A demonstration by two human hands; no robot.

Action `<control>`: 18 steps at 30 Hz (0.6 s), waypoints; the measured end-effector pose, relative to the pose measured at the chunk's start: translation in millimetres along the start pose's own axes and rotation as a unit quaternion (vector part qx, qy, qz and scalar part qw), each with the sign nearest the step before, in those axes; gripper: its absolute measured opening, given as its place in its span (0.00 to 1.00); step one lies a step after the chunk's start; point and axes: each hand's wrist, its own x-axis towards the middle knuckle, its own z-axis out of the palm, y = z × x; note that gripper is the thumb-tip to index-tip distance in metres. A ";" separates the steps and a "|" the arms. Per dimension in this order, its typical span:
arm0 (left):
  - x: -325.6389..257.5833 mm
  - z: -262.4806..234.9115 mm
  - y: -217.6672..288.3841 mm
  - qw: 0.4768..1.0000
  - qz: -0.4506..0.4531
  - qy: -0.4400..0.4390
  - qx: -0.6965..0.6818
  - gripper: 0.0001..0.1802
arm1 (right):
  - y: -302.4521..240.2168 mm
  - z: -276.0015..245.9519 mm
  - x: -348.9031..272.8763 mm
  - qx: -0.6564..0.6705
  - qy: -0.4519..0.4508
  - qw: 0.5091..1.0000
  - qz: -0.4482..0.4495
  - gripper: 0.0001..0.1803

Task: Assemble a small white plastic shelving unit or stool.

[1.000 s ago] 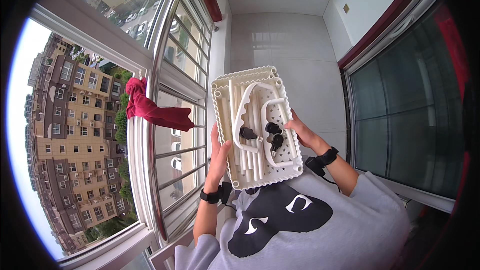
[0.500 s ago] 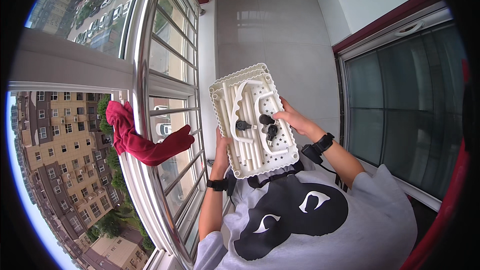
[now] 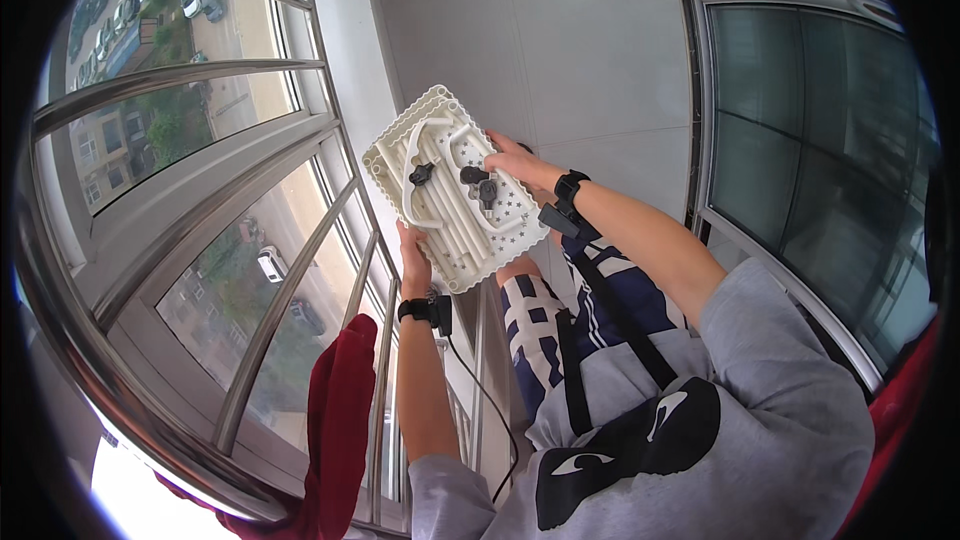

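Observation:
Out in front of me I carry a white scalloped-edge plastic tray (image 3: 466,271), or a stack of such trays, dotted with star-shaped holes. My left hand (image 3: 414,257) is closed on its near left side, and my right hand (image 3: 516,162) grips the right side with the thumb over the rim. In the tray lie several straight white tubes (image 3: 440,208), two curved white tubes (image 3: 412,210) and three black caster wheels (image 3: 487,193). The fingers under the tray are hidden.
To the left runs a metal railing (image 3: 290,285) before the windows, with a red cloth (image 3: 338,410) hung over it. A sliding glass door (image 3: 800,130) stands on the right. Grey floor tiles (image 3: 590,50) stretch ahead.
My view has turned and moved along the railing. The tray, still in both hands, now sits further from my body, and my legs have come into sight.

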 end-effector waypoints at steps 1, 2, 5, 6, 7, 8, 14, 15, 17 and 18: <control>10.2 -9.7 -4.4 1.000 -0.002 0.019 0.014 0.09 | 6.2 6.3 8.9 -0.005 0.008 1.000 -0.019 0.47; 19.9 -19.5 -7.1 0.999 -0.004 0.039 0.029 0.10 | 10.2 12.3 19.1 -0.007 0.005 1.000 -0.022 0.47; 34.8 -17.0 -13.3 0.999 0.018 0.002 0.032 0.16 | 32.1 9.9 30.1 0.006 0.037 0.998 -0.052 0.45; 43.1 -18.1 -10.1 0.999 0.037 -0.018 0.035 0.17 | 33.9 11.7 34.5 0.007 0.036 0.998 -0.050 0.45; 49.8 -18.9 -7.9 0.997 0.064 -0.024 0.043 0.20 | 35.1 12.3 39.3 0.000 0.049 0.995 -0.091 0.45; 58.2 -18.5 -5.0 0.997 0.062 -0.022 0.045 0.20 | 35.8 12.6 44.7 -0.007 0.062 0.989 -0.133 0.45; 67.4 -6.7 -19.8 0.957 0.163 0.094 0.220 0.23 | 58.6 17.6 59.7 -0.118 0.166 0.961 -0.185 0.43; 71.3 -3.9 -18.2 0.943 0.171 0.102 0.267 0.26 | 59.5 16.0 64.8 -0.102 0.180 0.957 -0.202 0.42; 69.3 -25.3 -24.6 0.894 0.184 0.159 0.377 0.33 | 55.4 38.4 65.6 -0.046 0.189 0.962 -0.194 0.38; 58.3 -24.6 -34.1 0.890 0.163 0.196 0.378 0.34 | 57.0 44.6 60.6 -0.043 0.183 0.964 -0.187 0.38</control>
